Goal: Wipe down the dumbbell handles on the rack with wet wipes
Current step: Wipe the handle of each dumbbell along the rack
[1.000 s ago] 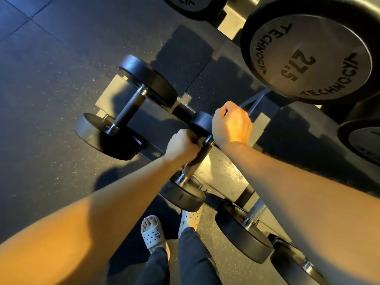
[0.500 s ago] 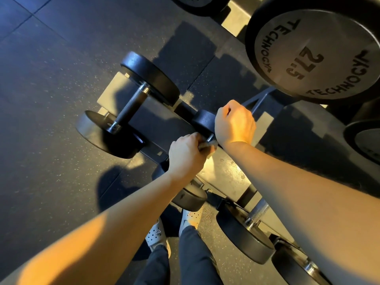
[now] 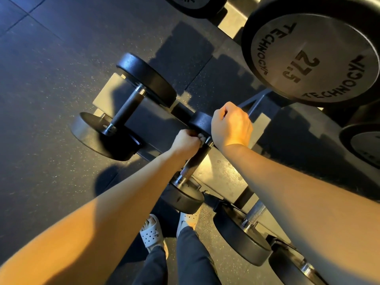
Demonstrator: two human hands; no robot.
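A small black dumbbell lies on the lowest shelf of the rack, its dark knurled handle running up to the far head. My left hand grips the top of that handle with a white wet wipe bunched under its fingers. My right hand curls over the far head of the same dumbbell. The near head sits below my left wrist.
A bigger dumbbell lies to the left on the same shelf. A large head marked 27.5 sticks out from the upper shelf at the right. More dumbbells line the lower right. My feet in white clogs stand on dark rubber flooring.
My left hand slid up the handle towards the far head, baring the lower part of the handle. My right hand stayed on the far head.
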